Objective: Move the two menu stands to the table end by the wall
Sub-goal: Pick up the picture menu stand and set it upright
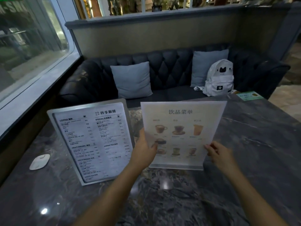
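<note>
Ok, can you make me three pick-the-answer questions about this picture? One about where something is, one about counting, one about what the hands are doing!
1. Where is the white backpack?
A on the sofa
B on the table
C on the floor

2. How many cushions?
A one
B two
C four

3. What are both hands doing?
A resting flat
B holding the picture menu stand
C lifting the backpack

Answers:
1 A, it sits on the sofa seat.
2 B, a left cushion and a right cushion.
3 B, the left hand and right hand grip the picture menu stand at its sides.
</note>
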Demonstrator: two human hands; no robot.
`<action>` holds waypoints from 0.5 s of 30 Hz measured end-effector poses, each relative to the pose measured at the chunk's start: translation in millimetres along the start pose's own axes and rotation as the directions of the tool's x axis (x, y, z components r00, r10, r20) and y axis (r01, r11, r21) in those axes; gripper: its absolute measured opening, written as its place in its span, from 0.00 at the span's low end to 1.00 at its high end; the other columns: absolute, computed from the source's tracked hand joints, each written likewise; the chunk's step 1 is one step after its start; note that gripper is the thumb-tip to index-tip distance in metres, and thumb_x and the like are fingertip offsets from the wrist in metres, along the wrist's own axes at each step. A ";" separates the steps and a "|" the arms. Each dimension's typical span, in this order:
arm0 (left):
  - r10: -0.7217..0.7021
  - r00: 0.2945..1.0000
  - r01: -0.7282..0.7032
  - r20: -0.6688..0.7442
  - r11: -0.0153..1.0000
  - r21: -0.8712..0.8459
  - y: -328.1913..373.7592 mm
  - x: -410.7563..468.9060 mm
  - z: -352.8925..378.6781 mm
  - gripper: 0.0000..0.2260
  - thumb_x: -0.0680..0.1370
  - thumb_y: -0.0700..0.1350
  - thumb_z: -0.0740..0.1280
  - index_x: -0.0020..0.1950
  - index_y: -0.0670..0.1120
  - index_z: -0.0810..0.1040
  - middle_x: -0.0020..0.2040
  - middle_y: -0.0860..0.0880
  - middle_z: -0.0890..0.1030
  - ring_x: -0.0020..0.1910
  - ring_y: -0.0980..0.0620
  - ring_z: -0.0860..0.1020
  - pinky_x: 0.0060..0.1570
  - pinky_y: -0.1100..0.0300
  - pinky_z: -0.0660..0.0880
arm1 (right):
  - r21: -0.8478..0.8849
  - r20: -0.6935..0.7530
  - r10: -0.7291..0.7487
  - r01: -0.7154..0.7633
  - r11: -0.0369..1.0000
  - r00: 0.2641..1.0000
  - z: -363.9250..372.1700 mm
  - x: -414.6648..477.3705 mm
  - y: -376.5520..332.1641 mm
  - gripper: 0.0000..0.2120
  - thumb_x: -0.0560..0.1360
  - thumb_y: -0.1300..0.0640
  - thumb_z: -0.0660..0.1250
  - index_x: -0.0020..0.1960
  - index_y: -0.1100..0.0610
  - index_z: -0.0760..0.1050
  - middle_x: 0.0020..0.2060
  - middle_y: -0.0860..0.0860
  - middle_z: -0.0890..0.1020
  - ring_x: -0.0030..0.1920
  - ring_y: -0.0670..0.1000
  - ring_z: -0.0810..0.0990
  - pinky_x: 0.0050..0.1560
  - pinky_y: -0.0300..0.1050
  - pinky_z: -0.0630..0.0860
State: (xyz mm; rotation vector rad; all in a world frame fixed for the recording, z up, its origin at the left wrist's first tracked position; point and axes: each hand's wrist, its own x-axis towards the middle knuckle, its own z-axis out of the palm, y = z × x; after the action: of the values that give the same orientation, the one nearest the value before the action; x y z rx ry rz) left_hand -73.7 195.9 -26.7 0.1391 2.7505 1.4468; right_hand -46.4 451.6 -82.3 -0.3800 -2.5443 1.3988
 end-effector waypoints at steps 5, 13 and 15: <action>-0.037 0.999 0.037 0.008 0.999 -0.002 -8.4 -8.8 6.1 0.21 0.73 0.43 0.64 0.61 0.54 0.59 0.57 0.45 0.78 0.50 0.44 0.78 0.45 0.50 0.76 | -0.042 0.025 0.025 -0.024 0.999 0.999 7.5 0.0 2.4 0.08 0.76 0.56 0.60 0.49 0.60 0.74 0.48 0.60 0.81 0.44 0.60 0.80 0.46 0.58 0.78; -0.020 1.000 0.021 0.007 0.999 -0.043 -9.3 -21.4 8.2 0.21 0.73 0.45 0.65 0.60 0.58 0.59 0.60 0.47 0.78 0.55 0.45 0.78 0.54 0.45 0.76 | -0.057 0.050 -0.021 0.024 0.998 0.999 11.0 16.7 -3.7 0.07 0.77 0.56 0.59 0.50 0.58 0.73 0.50 0.62 0.81 0.47 0.60 0.79 0.49 0.55 0.77; -0.022 1.000 0.022 0.009 0.998 -0.054 -9.9 -22.3 7.9 0.21 0.73 0.45 0.65 0.60 0.58 0.59 0.60 0.47 0.78 0.55 0.45 0.78 0.54 0.44 0.76 | -0.067 0.066 -0.025 0.030 0.997 0.997 10.9 17.1 -3.8 0.07 0.77 0.55 0.59 0.50 0.56 0.72 0.51 0.61 0.81 0.48 0.60 0.79 0.49 0.55 0.76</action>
State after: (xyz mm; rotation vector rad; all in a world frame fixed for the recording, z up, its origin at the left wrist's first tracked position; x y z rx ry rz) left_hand -51.6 194.7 -39.6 0.1124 2.6950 1.5098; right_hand -66.3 446.5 -83.8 -0.3142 -2.6441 1.3394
